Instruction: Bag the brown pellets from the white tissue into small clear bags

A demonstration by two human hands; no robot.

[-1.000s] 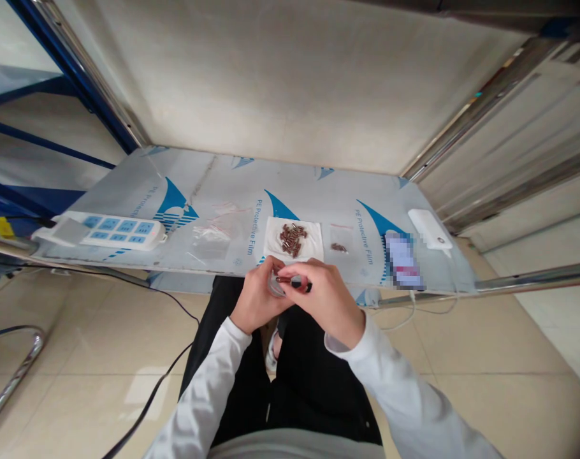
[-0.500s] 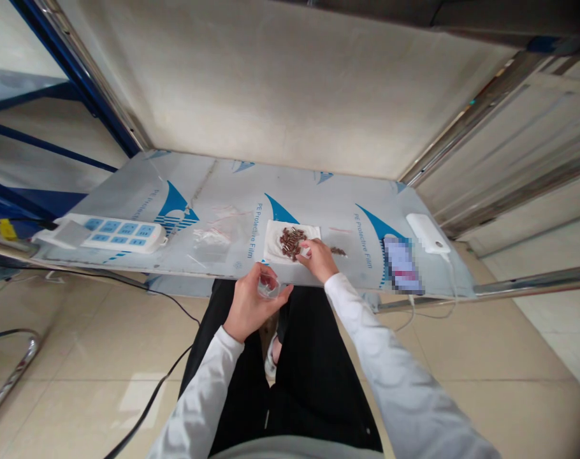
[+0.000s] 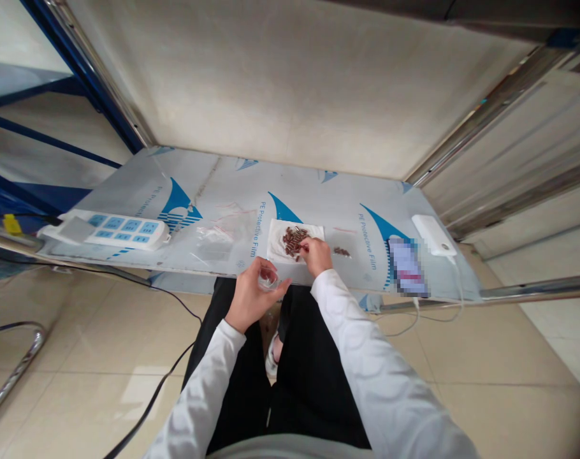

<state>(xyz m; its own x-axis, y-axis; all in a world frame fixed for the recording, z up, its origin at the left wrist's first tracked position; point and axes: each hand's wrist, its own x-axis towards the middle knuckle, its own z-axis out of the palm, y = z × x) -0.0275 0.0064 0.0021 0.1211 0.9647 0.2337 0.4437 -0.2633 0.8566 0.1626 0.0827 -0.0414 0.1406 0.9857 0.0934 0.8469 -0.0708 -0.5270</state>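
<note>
My left hand (image 3: 250, 294) is curled round a small clear plastic bag (image 3: 268, 278) at the table's front edge, thumb and fingers holding its mouth wide. A heap of small brown, shiny cylinders (image 3: 294, 238) lies on a white cloth or paper sheet (image 3: 276, 250). At the heap's right side is my right hand (image 3: 317, 255), thumb and fingertips pinched together among the pieces. Whatever is between those fingertips is too small to make out. Just right of that hand, a small bag with brown pieces (image 3: 341, 252) lies flat on the table.
Several flat clear bags (image 3: 218, 237) lie left of the sheet on the film-covered table (image 3: 299, 188). A power strip (image 3: 122, 231) sits at the left end. On the right are a phone (image 3: 406, 266) and a white power bank (image 3: 432, 234) with a cable hanging over the front edge.
My right hand has turned and its fingertips have closed into a tighter pinch at the heap. My left hand keeps hold of the clear bag. The whole view has shifted slightly.
</note>
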